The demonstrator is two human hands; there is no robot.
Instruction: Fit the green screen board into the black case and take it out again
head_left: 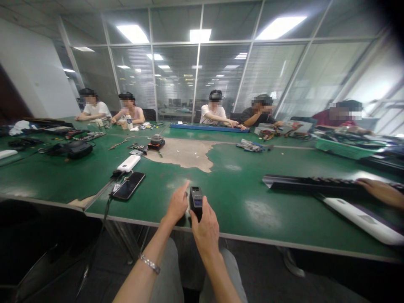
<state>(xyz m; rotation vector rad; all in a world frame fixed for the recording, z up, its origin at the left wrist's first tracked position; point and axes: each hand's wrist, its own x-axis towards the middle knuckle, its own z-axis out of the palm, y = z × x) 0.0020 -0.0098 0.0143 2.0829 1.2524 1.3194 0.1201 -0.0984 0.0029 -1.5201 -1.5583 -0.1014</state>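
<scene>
Head view, our right hand (206,225) closed on one black handheld device (196,202), near edge of green table (233,214), our left hand (178,203) just beside it, fingers extended, smartphone (129,185) farther left.

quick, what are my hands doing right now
Left hand: open beside the black device, not gripping it.
Right hand: closed on the device's side.

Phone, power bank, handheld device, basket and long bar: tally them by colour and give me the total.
Dark: 2, phone and handheld device
White: 1, power bank
Green: 1, basket
Blue: 1, long bar
Total: 5
</scene>
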